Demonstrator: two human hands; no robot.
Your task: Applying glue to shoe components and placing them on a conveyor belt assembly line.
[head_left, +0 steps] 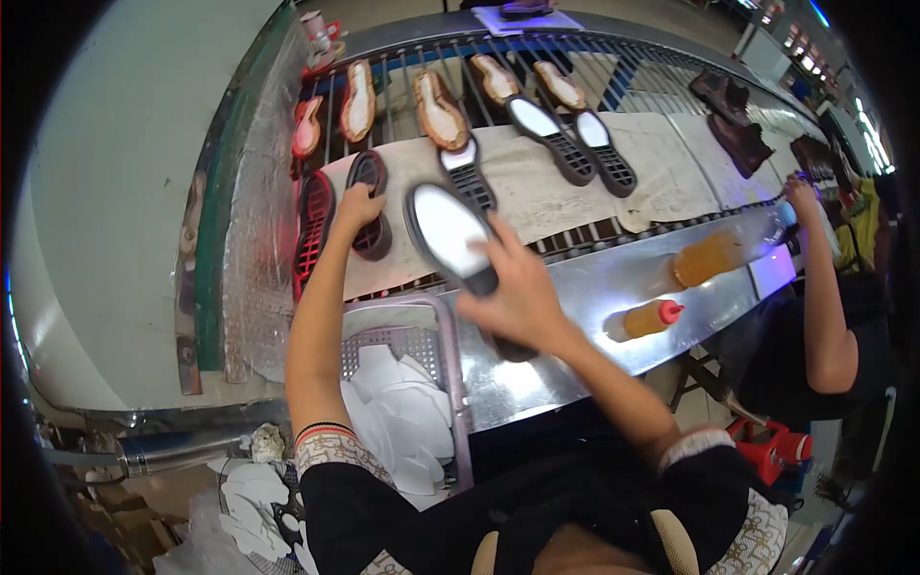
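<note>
My left hand (356,208) rests on a black shoe sole (370,206) lying on the cloth-covered conveyor (546,196), fingers closed around its edge. My right hand (517,292) grips a second black sole (448,233) by its heel and holds it tilted above the conveyor's near edge, its shiny pale inner face up. Further black soles (554,134) and tan shoe uppers (440,110) lie in rows on the belt beyond.
A grey plastic basket (450,345) with white paper pieces stands below the conveyor edge. An orange squeeze bottle with a red cap (647,318) and a second bottle (711,257) lie on the metal ledge. Another person's arm (822,287) reaches in at right. A red-lit sole (312,230) lies at left.
</note>
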